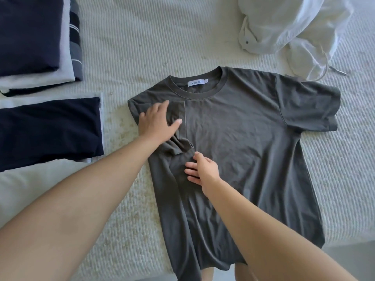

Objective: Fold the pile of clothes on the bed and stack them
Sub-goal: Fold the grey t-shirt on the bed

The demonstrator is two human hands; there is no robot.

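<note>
Both flat, spread hands, left hand (157, 120) and right hand (199, 169), press the grey T-shirt's (243, 138) folded left side; its unfolded right sleeve (308, 106) lies far right.

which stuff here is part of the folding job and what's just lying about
Part of the job:
grey t-shirt, pressed flat by left hand and right hand
white garment, unfolded
folded stack
folded navy garment

Just lying about:
bedspread
</note>
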